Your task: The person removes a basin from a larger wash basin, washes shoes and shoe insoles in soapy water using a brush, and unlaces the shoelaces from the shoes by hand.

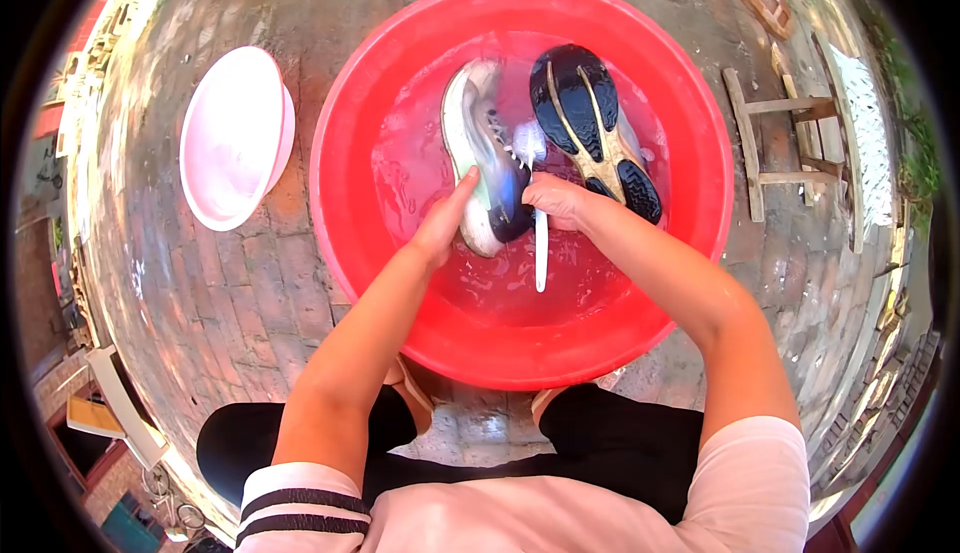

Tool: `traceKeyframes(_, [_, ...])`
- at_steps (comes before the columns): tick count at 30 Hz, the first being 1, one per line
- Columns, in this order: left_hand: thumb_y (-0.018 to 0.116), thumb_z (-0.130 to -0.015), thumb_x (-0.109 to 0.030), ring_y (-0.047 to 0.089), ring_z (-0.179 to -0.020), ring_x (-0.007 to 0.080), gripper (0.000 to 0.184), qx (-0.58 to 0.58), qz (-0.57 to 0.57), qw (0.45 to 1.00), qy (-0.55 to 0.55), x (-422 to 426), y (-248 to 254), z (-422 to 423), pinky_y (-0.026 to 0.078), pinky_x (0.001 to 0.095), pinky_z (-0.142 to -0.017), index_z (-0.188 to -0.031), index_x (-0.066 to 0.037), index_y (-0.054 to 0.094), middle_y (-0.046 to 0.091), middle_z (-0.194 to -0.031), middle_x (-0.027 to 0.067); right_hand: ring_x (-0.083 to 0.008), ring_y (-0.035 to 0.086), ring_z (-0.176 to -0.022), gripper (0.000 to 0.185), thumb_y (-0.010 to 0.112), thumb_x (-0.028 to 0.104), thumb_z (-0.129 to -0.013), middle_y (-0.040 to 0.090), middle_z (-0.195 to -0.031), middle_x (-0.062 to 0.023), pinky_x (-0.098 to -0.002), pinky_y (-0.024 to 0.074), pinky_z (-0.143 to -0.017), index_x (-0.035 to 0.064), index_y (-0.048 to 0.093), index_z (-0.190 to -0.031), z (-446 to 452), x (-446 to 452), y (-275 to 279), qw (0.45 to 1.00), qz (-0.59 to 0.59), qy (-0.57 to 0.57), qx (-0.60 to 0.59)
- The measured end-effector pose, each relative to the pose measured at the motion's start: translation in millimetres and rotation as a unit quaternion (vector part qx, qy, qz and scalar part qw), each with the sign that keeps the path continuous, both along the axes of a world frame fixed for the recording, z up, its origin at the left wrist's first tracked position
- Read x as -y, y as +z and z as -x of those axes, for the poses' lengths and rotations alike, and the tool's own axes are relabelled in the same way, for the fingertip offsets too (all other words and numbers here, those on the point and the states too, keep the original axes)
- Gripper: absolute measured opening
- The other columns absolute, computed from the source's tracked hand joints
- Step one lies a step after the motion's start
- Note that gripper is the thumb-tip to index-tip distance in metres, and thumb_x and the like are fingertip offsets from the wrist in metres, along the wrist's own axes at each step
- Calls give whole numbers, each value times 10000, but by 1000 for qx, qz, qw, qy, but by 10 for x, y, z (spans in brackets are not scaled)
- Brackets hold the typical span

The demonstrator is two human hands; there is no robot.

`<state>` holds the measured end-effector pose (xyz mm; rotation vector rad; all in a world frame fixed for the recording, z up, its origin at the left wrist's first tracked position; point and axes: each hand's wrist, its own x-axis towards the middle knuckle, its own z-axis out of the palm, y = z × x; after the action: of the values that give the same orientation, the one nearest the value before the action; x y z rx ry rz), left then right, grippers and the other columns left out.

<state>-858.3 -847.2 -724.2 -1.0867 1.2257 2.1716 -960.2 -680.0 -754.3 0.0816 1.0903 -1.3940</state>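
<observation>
Resting on brick paving [215,298] at far left was a pink basin [230,138]. Next came a red tub [345,173] holding water [470,288], with the white-and-dark shoe [472,143] inside it, laces facing right. The left hand [447,218] touched that shoe's left side — one digit pressed to it, other fingers hidden, closure not determinable. A brush [541,253] followed, bristle end up beside the laces, handle pointing down; bristle contact unclear. The right hand [555,200] had its fingers curled together around the handle. Right of it, also in the tub, lay a second shoe [590,113] — dark sole upward. Wooden furniture [790,106] stood at far right.
</observation>
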Motion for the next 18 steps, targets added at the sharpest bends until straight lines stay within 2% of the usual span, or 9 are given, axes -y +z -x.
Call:
traceKeyframes(3, [581,-900,-535,545,-1186,237,707,18,-38,999,-9,11,176,23,414,384,-1015,-1328,19,482,564,-1299,152,-203,647,-829,301,554,-11,-785,673,-953,-114,-330,513,-778,-32,627,-1077,-10,11,50,999,-22,15,-40])
traceKeyframes(5, [608,-897,-498,560,-1168,235,667,32,-75,996,-28,45,241,23,432,395,-1000,-1328,-3,487,579,-1280,145,-201,638,-805,224,566,16,-786,676,-905,-111,-325,489,-726,-39,657,-984,-1,-25,-304,998,-50,26,-24])
traceKeyframes(7, [644,-885,-454,577,-1142,233,646,15,-78,996,-39,85,271,25,449,391,-982,-1321,-4,490,592,-1259,139,-194,627,-784,187,569,38,-794,673,-871,-102,-315,470,-699,-37,674,-929,-21,-35,-309,997,-70,21,-14])
traceKeyframes(9, [702,-859,-374,601,-1102,240,625,5,-77,996,-36,152,285,25,473,380,-952,-1310,6,493,608,-1229,135,-182,612,-767,177,562,56,-807,666,-853,-88,-299,455,-696,-26,679,-911,-85,10,68,997,-80,3,-9])
traceKeyframes(12, [669,-887,-354,641,-1034,220,528,-10,-12,998,-67,190,415,35,501,364,-920,-1259,-1,541,651,-1154,123,-166,599,-748,170,563,82,-822,647,-822,-65,-287,450,-709,-11,679,-904,-121,-19,182,998,-35,-35,-43])
traceKeyframes(13, [682,-877,-351,643,-1026,221,554,-28,-14,998,-52,183,448,34,497,355,-921,-1272,4,528,653,-1147,124,-165,600,-754,168,566,95,-832,640,-825,-68,-298,459,-703,-15,665,-911,-59,-48,74,999,-9,-4,-53])
traceKeyframes(16, [691,-869,-344,641,-1025,220,576,-32,41,998,-44,228,452,73,494,347,-922,-1287,9,509,646,-1160,127,-166,599,-752,171,586,97,-824,639,-836,-76,-308,461,-688,-28,641,-926,40,-63,183,994,12,-14,-103])
traceKeyframes(17, [691,-867,-318,639,-1019,213,553,-23,37,999,-32,282,524,101,502,348,-904,-1273,9,509,644,-1150,127,-164,585,-748,186,608,101,-813,633,-844,-82,-314,458,-671,-42,617,-933,75,-68,431,988,-34,1,-154])
traceKeyframes(18, [705,-851,-292,637,-1016,212,551,-26,50,997,-52,412,646,136,511,356,-886,-1263,11,503,640,-1142,130,-171,577,-769,225,630,120,-816,631,-846,-101,-319,461,-692,-48,617,-966,141,-152,454,966,-93,92,-223])
